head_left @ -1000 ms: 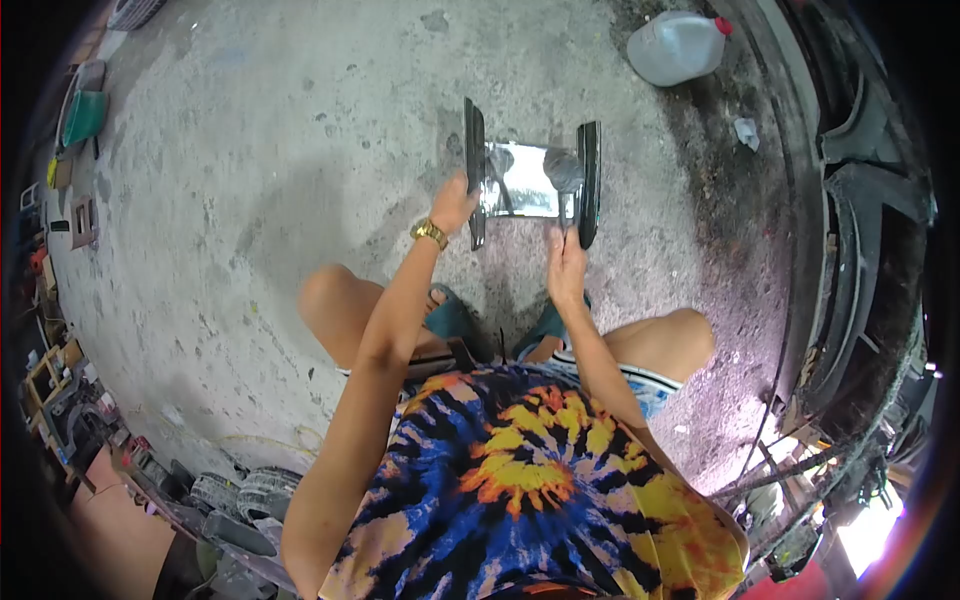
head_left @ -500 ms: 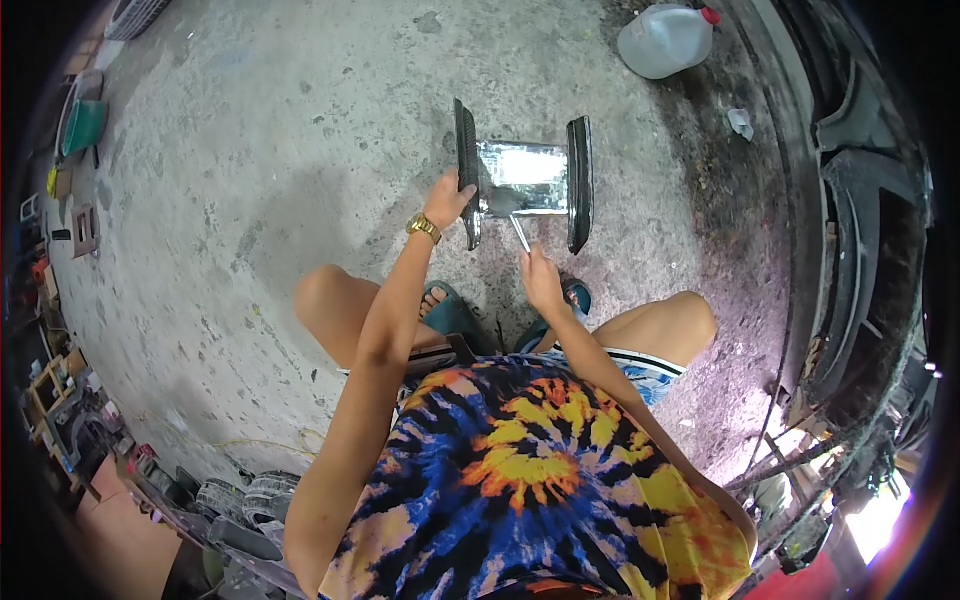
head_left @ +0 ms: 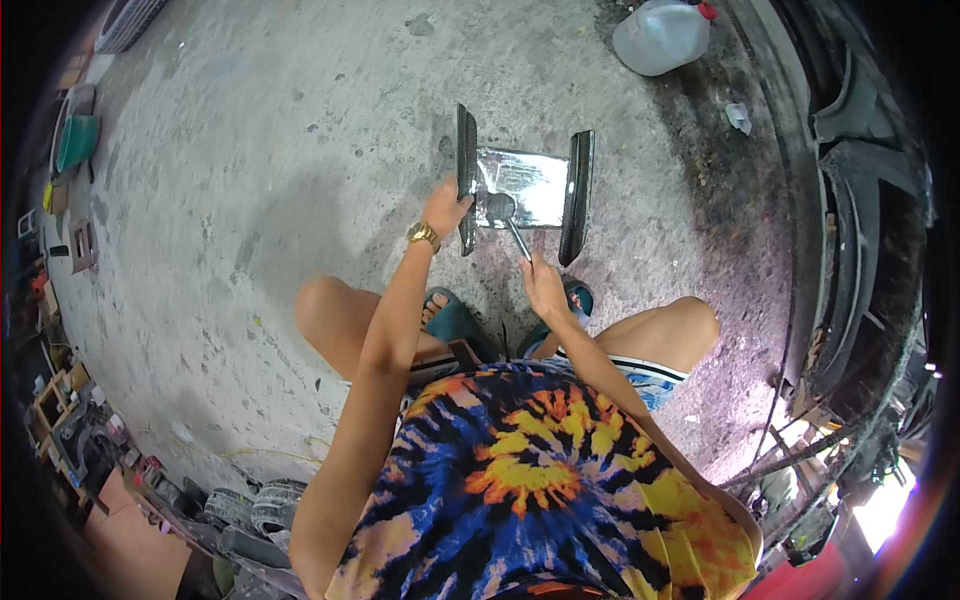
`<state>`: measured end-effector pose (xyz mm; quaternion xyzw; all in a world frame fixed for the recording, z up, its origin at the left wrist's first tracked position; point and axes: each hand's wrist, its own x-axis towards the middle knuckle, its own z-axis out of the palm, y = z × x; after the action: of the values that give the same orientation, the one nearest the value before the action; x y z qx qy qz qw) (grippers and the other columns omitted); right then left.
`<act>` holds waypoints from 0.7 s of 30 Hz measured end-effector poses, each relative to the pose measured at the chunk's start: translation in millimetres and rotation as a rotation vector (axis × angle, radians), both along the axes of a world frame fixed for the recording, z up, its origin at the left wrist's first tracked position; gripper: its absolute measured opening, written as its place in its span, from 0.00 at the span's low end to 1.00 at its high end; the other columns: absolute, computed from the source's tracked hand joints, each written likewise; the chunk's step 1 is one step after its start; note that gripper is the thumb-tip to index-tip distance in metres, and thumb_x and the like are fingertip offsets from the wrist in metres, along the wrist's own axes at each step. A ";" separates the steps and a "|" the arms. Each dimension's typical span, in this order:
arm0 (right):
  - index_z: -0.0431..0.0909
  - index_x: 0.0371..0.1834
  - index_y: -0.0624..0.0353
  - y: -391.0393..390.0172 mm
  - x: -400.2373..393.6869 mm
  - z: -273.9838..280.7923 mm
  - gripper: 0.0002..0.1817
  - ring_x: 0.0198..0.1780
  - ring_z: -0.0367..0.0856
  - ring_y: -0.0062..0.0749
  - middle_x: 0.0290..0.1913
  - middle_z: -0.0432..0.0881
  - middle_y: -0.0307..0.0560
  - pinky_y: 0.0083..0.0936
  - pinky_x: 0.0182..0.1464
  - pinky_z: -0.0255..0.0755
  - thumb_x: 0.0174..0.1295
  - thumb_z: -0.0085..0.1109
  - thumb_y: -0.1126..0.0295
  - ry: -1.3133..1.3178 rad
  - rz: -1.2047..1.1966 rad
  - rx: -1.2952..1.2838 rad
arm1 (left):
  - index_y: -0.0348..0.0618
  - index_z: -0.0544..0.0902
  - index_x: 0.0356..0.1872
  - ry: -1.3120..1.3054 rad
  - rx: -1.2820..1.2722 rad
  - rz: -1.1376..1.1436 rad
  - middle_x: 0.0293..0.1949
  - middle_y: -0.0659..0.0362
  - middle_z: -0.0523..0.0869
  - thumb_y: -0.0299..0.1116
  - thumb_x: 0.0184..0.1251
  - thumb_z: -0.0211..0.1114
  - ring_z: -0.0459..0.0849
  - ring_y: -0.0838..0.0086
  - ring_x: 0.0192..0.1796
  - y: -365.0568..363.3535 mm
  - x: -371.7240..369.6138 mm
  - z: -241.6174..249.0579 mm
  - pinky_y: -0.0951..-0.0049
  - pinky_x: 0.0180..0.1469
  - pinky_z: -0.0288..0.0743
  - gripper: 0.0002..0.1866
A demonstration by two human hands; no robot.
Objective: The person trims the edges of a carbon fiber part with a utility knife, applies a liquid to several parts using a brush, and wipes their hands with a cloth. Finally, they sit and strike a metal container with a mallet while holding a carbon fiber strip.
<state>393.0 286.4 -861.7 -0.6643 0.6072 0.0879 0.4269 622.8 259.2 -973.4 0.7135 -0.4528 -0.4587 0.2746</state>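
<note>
A shiny metal piece with a dark ribbed bar along each side rests over the concrete floor. My left hand, with a gold watch at the wrist, is closed on the left dark bar. In my right hand is the handle of a metal tool. The tool's round dark head is over the lower left part of the shiny surface. The right dark bar is touched by neither hand.
A plastic jug with a red cap and a crumpled white scrap lie at the upper right. Dark vehicle parts line the right edge. A green container is at the far left, tires at the lower left.
The tool's round head now shows clearly over the shiny surface, where it was blurred before. The metal piece has tilted slightly, its right bar sitting a little lower. Both hands keep their holds.
</note>
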 end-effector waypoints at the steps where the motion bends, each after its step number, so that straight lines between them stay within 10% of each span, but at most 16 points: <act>1: 0.64 0.37 0.65 -4.4 8.3 17.9 0.15 0.30 0.73 0.69 0.22 0.74 0.67 0.53 0.31 0.62 0.69 0.45 0.62 0.008 -0.004 0.004 | 0.32 0.73 0.40 0.010 -0.056 -0.018 0.30 0.40 0.81 0.33 0.56 0.66 0.81 0.47 0.36 3.2 -1.4 -2.4 0.56 0.36 0.72 0.17; 5: 0.64 0.36 0.63 -16.2 9.8 58.7 0.15 0.24 0.71 0.60 0.19 0.72 0.60 0.45 0.28 0.63 0.69 0.45 0.60 -0.174 -0.158 -0.065 | 0.30 0.71 0.45 -0.036 0.102 -0.036 0.33 0.36 0.81 0.43 0.55 0.69 0.80 0.42 0.40 -2.5 6.0 12.5 0.54 0.41 0.73 0.27; 8: 0.67 0.32 0.63 -19.3 -18.9 62.0 0.16 0.21 0.65 0.28 0.18 0.66 0.46 0.31 0.25 0.62 0.68 0.49 0.59 -0.286 -0.342 0.060 | 0.33 0.64 0.58 -0.087 0.278 0.001 0.42 0.33 0.79 0.49 0.54 0.69 0.79 0.41 0.46 -11.5 14.5 32.0 0.52 0.44 0.72 0.38; 13: 0.69 0.34 0.57 -49.0 -57.6 112.5 0.14 0.19 0.59 0.13 0.20 0.65 0.31 0.15 0.20 0.56 0.69 0.48 0.58 -0.447 -0.684 0.082 | 0.39 0.57 0.67 -0.419 0.342 0.123 0.55 0.39 0.71 0.47 0.53 0.69 0.74 0.48 0.54 -43.2 15.7 91.2 0.54 0.50 0.71 0.45; 17: 0.69 0.35 0.56 -77.8 -86.0 123.0 0.14 0.16 0.56 0.08 0.20 0.62 0.28 0.11 0.15 0.50 0.69 0.48 0.56 -0.586 -0.924 0.005 | 0.44 0.72 0.57 -0.493 -0.466 -0.649 0.60 0.51 0.72 0.23 0.54 0.58 0.68 0.57 0.63 -87.4 -47.9 77.8 0.60 0.64 0.63 0.25; 21: 0.68 0.36 0.57 -91.2 -80.4 121.7 0.15 0.15 0.55 0.11 0.19 0.61 0.30 0.12 0.14 0.49 0.70 0.45 0.56 -0.719 -1.051 -0.100 | 0.52 0.74 0.57 -0.483 -0.874 -1.032 0.60 0.56 0.73 0.21 0.57 0.52 0.65 0.62 0.67 -138.2 -143.9 57.3 0.59 0.70 0.53 0.25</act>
<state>312.6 195.1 -740.0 -0.2851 0.6742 -0.3900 0.5587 478.9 121.0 -916.2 0.3149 -0.9228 -0.1360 0.1754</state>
